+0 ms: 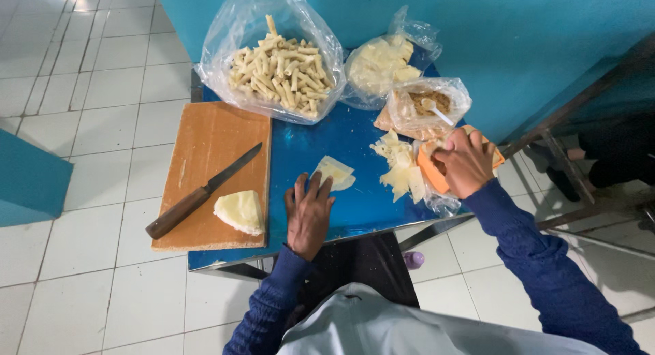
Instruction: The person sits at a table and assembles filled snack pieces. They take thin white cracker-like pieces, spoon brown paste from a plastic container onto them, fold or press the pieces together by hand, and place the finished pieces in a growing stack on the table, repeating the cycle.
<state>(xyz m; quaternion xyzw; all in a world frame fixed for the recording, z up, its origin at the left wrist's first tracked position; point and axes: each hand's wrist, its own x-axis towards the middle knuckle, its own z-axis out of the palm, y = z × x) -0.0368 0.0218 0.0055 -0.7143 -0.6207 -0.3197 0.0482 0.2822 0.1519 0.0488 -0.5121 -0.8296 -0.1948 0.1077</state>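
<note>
On the blue desk (355, 205), the left hand (309, 215) lies flat, fingers spread, grip open, its fingertips touching a pale folded wrapper (333, 172). Further right, the right hand (467, 162) reaches into an orange tub (431, 171) — whether its grip is closed there I cannot tell. A knife (202, 191) rests on the wooden board (211, 140).
</note>
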